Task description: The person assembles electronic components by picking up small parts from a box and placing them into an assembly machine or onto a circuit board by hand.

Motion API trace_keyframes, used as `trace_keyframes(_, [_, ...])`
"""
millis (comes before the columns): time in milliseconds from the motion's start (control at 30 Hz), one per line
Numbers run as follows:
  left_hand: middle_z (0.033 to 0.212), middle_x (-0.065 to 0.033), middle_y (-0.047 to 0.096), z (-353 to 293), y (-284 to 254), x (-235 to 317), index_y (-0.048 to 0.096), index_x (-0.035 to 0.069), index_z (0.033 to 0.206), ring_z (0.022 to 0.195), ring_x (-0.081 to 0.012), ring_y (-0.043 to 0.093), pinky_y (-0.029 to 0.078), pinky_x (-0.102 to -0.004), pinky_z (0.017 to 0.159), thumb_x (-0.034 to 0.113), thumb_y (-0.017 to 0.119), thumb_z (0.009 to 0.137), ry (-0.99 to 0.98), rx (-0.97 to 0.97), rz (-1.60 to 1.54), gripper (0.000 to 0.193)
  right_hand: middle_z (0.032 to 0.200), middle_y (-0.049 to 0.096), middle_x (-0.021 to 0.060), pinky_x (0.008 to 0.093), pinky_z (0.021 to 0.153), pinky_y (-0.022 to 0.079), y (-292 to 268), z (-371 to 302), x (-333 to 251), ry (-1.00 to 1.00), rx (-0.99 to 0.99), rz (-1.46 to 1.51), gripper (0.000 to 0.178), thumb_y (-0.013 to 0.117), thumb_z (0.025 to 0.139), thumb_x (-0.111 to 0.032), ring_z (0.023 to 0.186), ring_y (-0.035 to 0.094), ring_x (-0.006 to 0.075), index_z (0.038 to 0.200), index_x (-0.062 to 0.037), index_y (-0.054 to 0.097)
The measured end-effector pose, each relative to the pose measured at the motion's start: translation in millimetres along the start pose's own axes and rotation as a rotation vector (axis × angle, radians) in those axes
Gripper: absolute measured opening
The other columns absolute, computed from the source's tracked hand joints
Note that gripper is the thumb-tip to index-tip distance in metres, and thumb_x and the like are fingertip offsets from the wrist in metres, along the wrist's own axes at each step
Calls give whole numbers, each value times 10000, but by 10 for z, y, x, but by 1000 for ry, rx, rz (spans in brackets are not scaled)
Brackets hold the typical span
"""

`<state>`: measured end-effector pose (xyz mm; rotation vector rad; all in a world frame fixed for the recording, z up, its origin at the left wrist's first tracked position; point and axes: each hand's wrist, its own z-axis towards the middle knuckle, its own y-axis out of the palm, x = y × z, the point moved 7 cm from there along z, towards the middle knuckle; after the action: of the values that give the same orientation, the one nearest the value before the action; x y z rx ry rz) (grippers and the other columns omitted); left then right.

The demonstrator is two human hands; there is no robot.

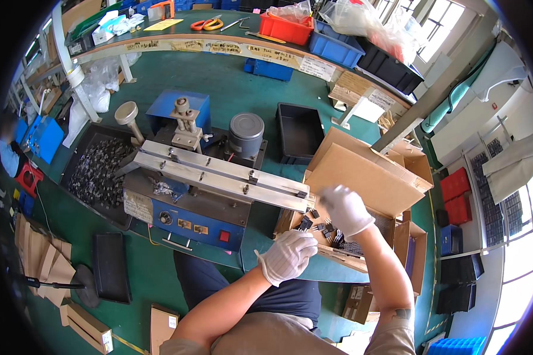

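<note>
My left hand (287,257), in a white knit glove, is closed with its fingers curled in front of an open cardboard box (344,258). What it holds, if anything, is too small to make out. Over the box hovers my right hand (344,210), also gloved; motion smears its fingers. Inside the box lie several small black parts (337,238), partly hidden by both hands. A long metal double rail (219,172) on a blue bench machine (180,223) ends just beside my right hand.
Left of the machine stands a black tray (114,216) heaped with small dark parts (100,171). An unfilled black bin (300,131) sits behind the rail. On the back shelf are orange-handled scissors (207,24), a red bin (285,29) and a blue bin (336,45). A shelf post (405,121) slants at right.
</note>
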<state>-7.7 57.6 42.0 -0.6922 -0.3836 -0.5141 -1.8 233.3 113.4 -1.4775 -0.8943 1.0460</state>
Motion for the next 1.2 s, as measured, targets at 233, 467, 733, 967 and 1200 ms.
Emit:
trace_keyframes(233, [1190,-68,689,-16,-1,-13,725,115,1056,1149,-300,665,535,-474,999,62,765,792,-8,17,5,272,1069,709,191,470,830,606,588,-12,86,-216,-223,-280,238,741,917,-186,981,736,386,1113,-67,677])
trace_keyframes(467, [1176,-66,688,-5,4,-3,727,117,1064,1142,-296,667,536,-472,986,57,765,788,6,19,-4,285,1090,700,202,478,828,604,628,-3,260,-173,-144,-35,244,702,961,-250,985,733,394,1119,-66,671])
trace_keyframes(733, [1176,-70,688,-7,6,-1,737,114,1065,1142,-298,670,540,-478,987,54,767,781,11,20,6,292,1066,679,206,476,831,602,521,51,47,-139,-88,-127,212,703,915,-170,943,728,388,1093,-53,699])
trace_keyframes(967, [1184,-73,688,-11,5,2,739,112,1066,1150,-298,667,542,-481,995,58,769,771,4,-5,19,302,1026,701,211,483,810,602,381,119,-172,-197,-180,-115,166,716,897,-121,957,733,398,1027,-18,710])
trace_keyframes(1200, [1194,-73,690,-23,-4,-9,734,108,1065,1162,-296,665,539,-477,994,60,767,773,-2,8,21,298,1066,706,216,481,824,608,368,20,-230,-174,-268,-198,133,667,946,-105,952,744,414,1037,-20,711])
